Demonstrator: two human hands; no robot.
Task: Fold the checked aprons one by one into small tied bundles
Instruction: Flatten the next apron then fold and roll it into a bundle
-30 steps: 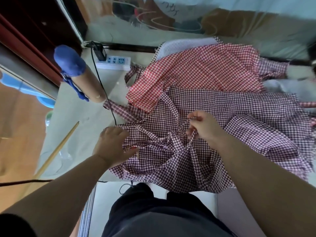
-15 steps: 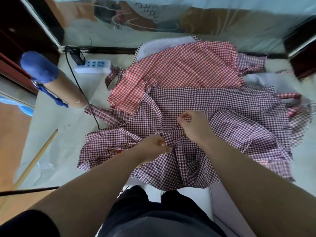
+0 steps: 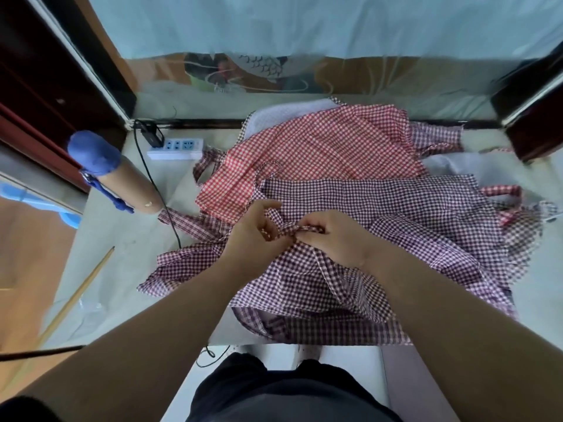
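Observation:
A dark purple checked apron [image 3: 396, 214] lies spread and crumpled over the table, its near edge hanging off the front. My left hand [image 3: 256, 231] and my right hand [image 3: 332, 236] meet at its middle, both pinching a narrow apron strap [image 3: 281, 222] that loops between the fingers. Behind it lies a red checked apron [image 3: 320, 150], partly under the purple one. More checked cloth [image 3: 438, 137] shows at the back right.
A cardboard roll with a blue cap [image 3: 122, 178] lies at the left. A white power strip [image 3: 176, 147] with a black cable [image 3: 164, 208] sits at the back left. A wooden stick [image 3: 79, 293] runs along the table's left edge. White cloth [image 3: 451, 166] lies at right.
My left hand has moved from the apron's left part to the middle, joining my right hand on the strap. The view has shifted, so the table sits more centred.

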